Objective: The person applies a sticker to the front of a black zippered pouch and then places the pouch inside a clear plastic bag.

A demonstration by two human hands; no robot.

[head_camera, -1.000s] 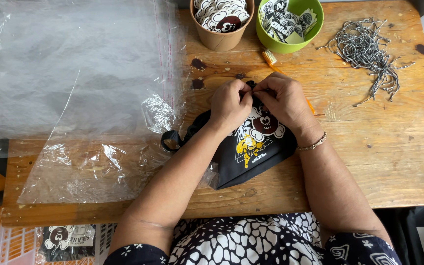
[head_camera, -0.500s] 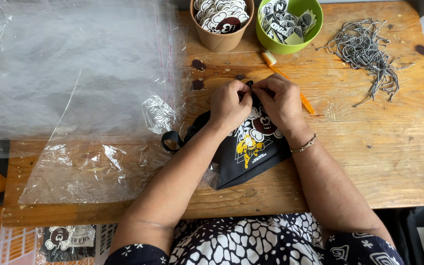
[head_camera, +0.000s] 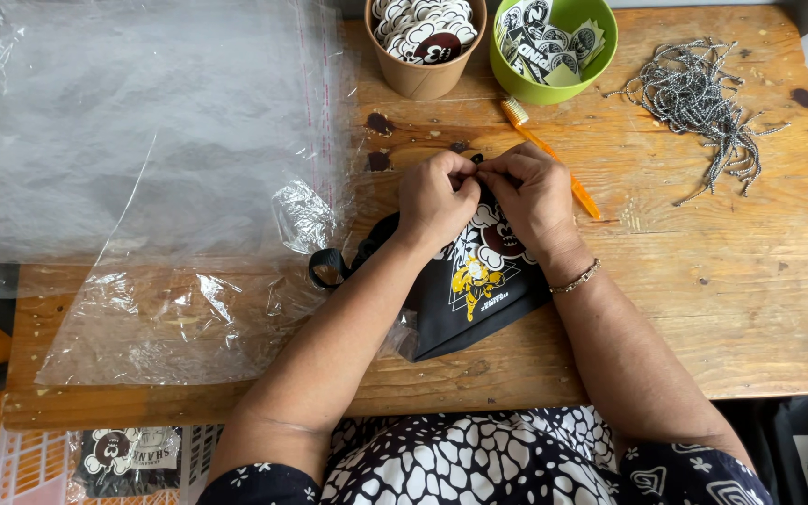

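Two hands met at the top edge of the black printed pouch, which lay flat on the wooden table just ahead of me, near its middle. Clear plastic bags spread over the table's left half. My left hand and right hand were both closed narrow, fingertips pinched on the pouch's rim and touching each other. Behind them stood a brown paper cup and green bowl of stickers, an orange pen just beside my right hand.
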